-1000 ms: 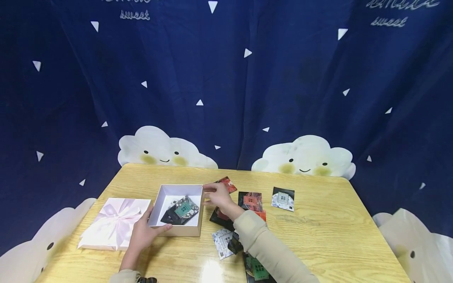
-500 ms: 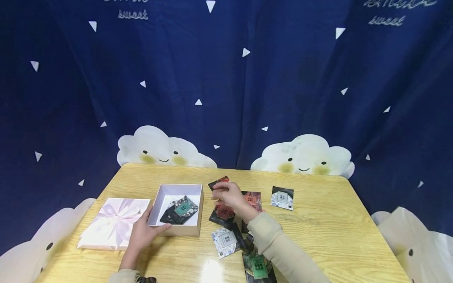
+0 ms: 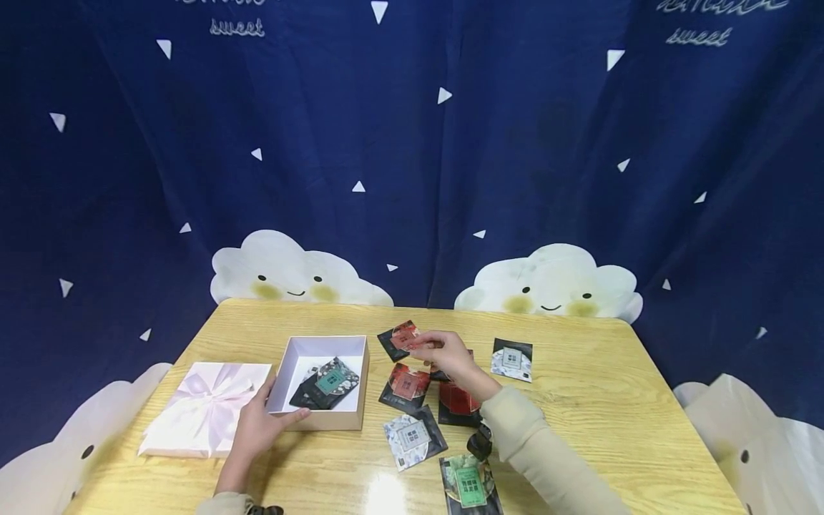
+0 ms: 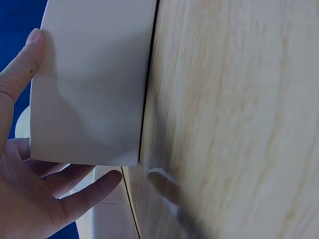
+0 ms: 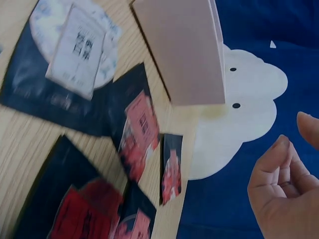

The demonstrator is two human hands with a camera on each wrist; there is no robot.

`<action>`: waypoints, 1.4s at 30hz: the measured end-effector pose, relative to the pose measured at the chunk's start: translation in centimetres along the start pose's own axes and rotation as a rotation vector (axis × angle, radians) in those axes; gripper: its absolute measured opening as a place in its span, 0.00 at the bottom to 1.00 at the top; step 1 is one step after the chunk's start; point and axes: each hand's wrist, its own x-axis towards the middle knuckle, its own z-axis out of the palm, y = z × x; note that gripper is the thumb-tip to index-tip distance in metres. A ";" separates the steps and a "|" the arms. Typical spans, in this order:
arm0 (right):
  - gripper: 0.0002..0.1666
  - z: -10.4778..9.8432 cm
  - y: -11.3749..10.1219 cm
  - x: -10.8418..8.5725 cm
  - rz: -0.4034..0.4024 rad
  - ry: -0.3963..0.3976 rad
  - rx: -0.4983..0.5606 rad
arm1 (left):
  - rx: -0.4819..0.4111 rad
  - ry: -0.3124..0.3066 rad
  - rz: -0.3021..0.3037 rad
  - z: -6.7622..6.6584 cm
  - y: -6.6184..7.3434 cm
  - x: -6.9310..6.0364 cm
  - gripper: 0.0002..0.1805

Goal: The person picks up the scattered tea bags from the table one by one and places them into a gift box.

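Red-labelled sachet [image 3: 398, 340] at desk's [image 3: 599, 422] twelve o'clock, just beside right hand [image 3: 453, 359], fingers loosely curled, holding nothing. Left hand [image 3: 257, 423] grips pale box [image 3: 335, 421], desk's nine o'clock, by seven-o'clock corner. Best pinch sachet lightly by one edge, box held steady.

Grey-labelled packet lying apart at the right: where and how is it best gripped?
I'd pinch the packet by its near edge, with the right hand coming from above on the person's side. It lies flat and apart from the other packets, so that edge is unobstructed. Its thin, squarish shape suggests working a fingertip under the edge first.
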 end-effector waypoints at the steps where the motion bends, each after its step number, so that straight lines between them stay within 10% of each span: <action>1: 0.14 -0.3 0.1 -0.1 0.002 0.003 -0.002 | 0.000 0.000 0.002 0.0 0.1 0.0 0.57; 36: 0.35 -11.8 5.3 -1.8 0.065 0.186 -0.233 | 0.014 0.010 -0.006 -0.1 0.1 -0.2 0.57; 42: 0.45 -14.7 9.6 -0.5 0.026 0.229 -0.373 | 0.003 0.014 -0.010 0.1 0.2 -0.1 0.56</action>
